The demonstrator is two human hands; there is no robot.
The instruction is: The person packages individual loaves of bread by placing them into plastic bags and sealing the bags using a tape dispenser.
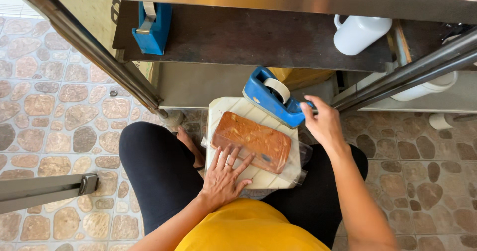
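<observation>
One golden-brown loaf (252, 140), rectangular, in clear wrap, under left hand (223, 176).

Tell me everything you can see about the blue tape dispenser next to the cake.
The blue tape dispenser looks like plastic and carries a whitish tape roll upright in its top. It sits tilted on the far end of the cream board, beside the bagged brown cake. The right hand is at its near end; paint looks chipped along one edge.
</observation>
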